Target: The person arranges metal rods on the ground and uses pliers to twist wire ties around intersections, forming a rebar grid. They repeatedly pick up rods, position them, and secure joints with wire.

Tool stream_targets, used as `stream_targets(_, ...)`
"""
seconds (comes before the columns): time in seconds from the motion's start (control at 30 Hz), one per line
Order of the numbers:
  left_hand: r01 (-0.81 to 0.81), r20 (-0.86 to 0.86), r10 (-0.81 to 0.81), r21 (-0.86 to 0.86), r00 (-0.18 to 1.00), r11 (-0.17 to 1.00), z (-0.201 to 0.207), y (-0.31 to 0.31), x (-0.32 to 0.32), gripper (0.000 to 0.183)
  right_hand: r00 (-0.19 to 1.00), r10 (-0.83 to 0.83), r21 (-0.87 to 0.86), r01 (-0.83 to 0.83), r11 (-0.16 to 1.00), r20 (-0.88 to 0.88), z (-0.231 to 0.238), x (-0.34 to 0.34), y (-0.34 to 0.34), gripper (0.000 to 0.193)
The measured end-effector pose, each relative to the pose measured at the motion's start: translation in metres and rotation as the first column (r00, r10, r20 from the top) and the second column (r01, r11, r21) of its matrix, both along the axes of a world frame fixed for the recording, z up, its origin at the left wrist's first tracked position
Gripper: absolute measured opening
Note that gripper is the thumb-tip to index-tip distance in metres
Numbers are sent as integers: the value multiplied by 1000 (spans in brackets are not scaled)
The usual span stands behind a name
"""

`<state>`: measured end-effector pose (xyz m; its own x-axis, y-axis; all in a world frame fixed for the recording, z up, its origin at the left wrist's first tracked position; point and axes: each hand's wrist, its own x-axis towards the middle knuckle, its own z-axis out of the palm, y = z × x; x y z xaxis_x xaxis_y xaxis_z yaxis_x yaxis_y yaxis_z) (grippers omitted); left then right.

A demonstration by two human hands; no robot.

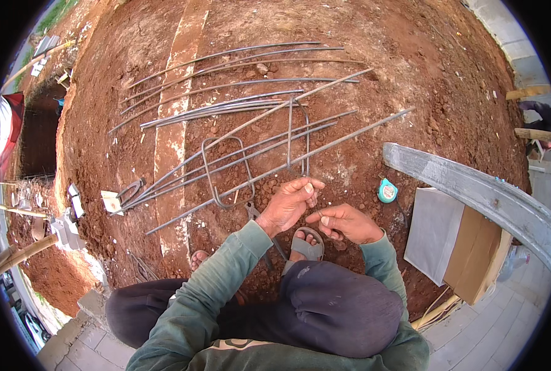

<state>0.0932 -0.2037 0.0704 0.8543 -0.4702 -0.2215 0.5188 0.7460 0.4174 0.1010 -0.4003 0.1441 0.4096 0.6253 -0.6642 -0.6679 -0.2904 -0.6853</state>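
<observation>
My left hand [291, 204] is raised over the rods, its thumb and fingers pinched together. Close beside it, my right hand [353, 224] also has thumb and forefinger pressed together, pointing toward the left. Whatever they hold is too thin to make out. Below and beyond them lie long steel reinforcing bars [269, 167]. A bent rectangular stirrup [209, 179] sits around some bars, and another stirrup [290, 133] stands farther right. A pair of pincers [252, 211] lies on the soil by my left wrist, partly hidden by it.
A teal tape measure [387, 190] lies right of my hands. Beyond it are a long grey beam [473, 182] and a cardboard box [458, 247]. More loose bars [238, 83] lie farther off on reddish soil. A deep pit [40, 136] opens at the far left.
</observation>
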Motion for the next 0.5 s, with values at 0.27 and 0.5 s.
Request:
stream_targets(0.27,-154,-39,159,109,986,982,-11,2,-6,19,901,-430,66,427,902,54,-43,-23,24,29)
stream_targets(0.5,-137,-75,138,19,988,990,-15,8,-5,27,847,-389,231,486,843,-363,-39,-13,23,30)
